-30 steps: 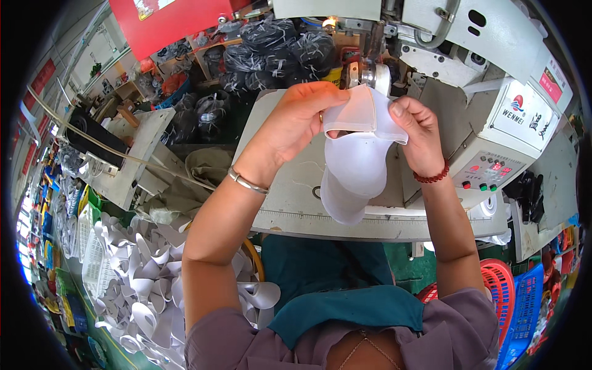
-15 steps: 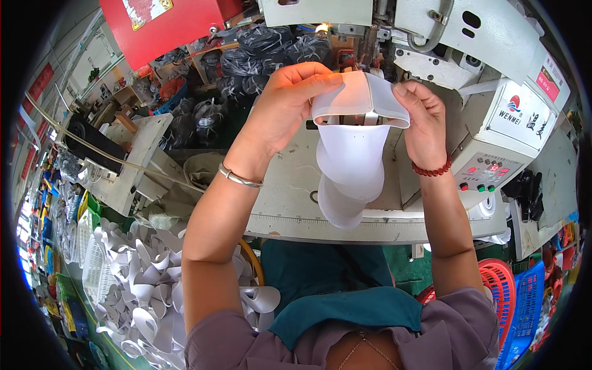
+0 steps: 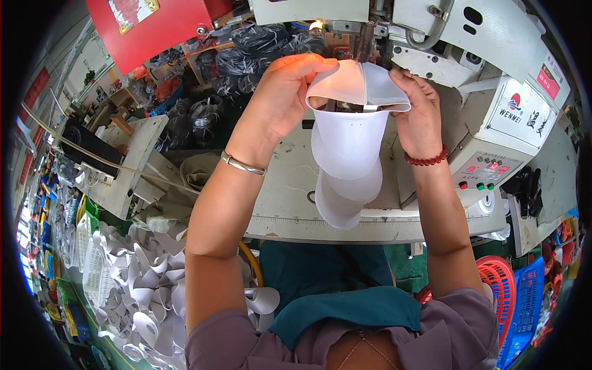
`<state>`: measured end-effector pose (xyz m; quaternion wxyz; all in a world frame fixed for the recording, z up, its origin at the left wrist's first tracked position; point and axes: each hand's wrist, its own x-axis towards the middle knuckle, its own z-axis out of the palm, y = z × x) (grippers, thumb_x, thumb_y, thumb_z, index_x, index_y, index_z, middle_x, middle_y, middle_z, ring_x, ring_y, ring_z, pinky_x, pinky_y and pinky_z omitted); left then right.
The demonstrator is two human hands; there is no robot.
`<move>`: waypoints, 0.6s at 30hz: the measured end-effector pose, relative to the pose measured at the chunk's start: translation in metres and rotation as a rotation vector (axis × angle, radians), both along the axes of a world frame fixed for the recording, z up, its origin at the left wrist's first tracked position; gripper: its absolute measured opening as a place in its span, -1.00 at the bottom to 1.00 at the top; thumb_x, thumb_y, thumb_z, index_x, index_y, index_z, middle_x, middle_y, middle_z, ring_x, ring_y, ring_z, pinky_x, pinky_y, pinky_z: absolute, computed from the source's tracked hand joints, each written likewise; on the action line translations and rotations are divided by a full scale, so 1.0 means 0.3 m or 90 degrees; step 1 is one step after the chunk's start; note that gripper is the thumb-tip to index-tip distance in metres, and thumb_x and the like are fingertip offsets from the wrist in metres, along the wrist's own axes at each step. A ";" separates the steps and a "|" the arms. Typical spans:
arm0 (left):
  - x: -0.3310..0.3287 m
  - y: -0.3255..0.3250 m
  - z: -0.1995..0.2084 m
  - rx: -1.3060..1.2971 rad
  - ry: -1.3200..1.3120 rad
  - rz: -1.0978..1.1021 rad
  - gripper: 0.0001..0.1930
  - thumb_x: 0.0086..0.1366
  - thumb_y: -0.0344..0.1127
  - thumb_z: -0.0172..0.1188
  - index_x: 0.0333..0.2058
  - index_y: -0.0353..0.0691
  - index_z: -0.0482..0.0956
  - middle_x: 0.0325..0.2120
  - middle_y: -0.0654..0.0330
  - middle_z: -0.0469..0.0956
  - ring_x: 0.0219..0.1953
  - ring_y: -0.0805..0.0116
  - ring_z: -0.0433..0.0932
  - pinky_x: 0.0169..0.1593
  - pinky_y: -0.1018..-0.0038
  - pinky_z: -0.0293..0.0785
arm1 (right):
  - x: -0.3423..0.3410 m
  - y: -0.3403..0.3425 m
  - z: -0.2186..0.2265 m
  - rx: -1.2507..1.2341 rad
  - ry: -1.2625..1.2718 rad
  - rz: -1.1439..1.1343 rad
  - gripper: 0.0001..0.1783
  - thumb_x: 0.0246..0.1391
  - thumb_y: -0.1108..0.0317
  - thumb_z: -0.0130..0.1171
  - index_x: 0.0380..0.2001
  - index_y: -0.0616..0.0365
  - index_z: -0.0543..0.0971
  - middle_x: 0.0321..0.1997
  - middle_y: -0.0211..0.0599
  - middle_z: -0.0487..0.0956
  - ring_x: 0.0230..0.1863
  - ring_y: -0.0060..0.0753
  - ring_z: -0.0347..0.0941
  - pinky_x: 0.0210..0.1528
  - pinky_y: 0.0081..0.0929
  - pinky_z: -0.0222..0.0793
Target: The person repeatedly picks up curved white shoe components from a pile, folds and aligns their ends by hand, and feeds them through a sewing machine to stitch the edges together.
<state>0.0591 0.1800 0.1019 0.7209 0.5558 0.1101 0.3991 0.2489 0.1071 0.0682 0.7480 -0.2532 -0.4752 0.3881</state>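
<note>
— What are the hands doing?

— The left hand is curled over the top edge of a white curved piece, fingers pinching it; the right hand pinches the opposite edge. The piece is held up under the head of the sewing machine, its lower end hanging over the machine table.

— Any labels nearby?

— A white rectangular label with a red round mark sits on the control box right of the hands, a small red sticker above it. Upper left, a red panel carries a pale label. A pile of white cut pieces lies lower left; red and blue baskets lower right.
</note>
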 end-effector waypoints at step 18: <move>0.018 0.055 -0.036 -0.091 -0.051 -0.055 -0.85 0.17 -0.38 0.06 -0.38 -0.35 0.53 -0.55 0.26 0.51 -0.57 0.57 0.39 -0.59 0.64 0.21 | -0.016 0.019 -0.007 -0.056 0.072 0.000 -0.82 0.04 0.38 0.09 -0.32 0.25 0.56 -0.58 -0.56 0.44 -0.56 -0.75 0.22 -0.48 -0.75 0.14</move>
